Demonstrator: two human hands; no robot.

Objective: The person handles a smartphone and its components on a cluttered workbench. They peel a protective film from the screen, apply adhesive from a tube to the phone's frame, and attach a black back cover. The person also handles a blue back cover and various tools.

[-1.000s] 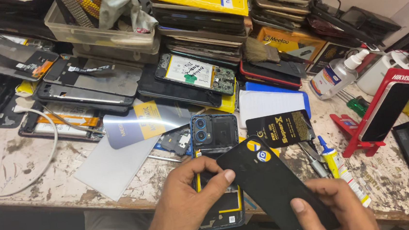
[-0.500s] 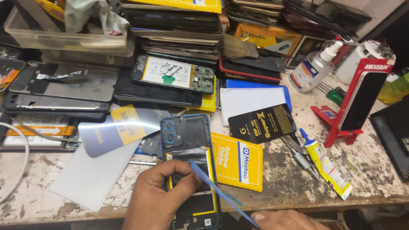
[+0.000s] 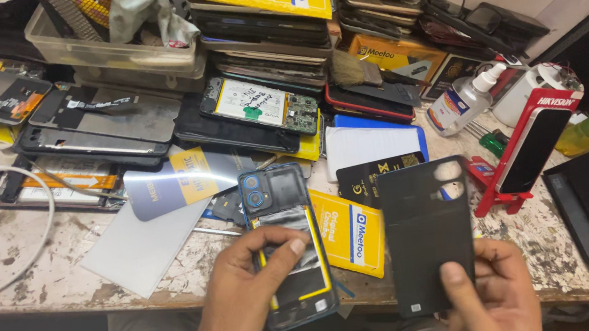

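Observation:
My left hand [image 3: 248, 288] grips an opened phone [image 3: 281, 222] that lies near the bench's front edge; its back is off, showing twin camera rings and a yellow-edged battery. My right hand [image 3: 490, 297] holds a black back cover [image 3: 425, 229] upright by its lower end, its inner side facing me, to the right of the phone. A yellow packet [image 3: 352, 231] lies on the bench between the phone and the cover.
Stacks of dismantled phones and screens [image 3: 234, 114] fill the back of the stained bench [image 3: 30, 277]. A clear plastic bin [image 3: 103, 51] stands at the back left, a spray bottle [image 3: 461, 100] and a red phone stand [image 3: 528, 147] at the right. A white cable [image 3: 40, 227] loops at the left.
My right hand swung the black cover off the phone, edge-on half a second ago, and now holds it flat-faced at the right. The yellow packet beneath is uncovered. My left hand stayed on the phone.

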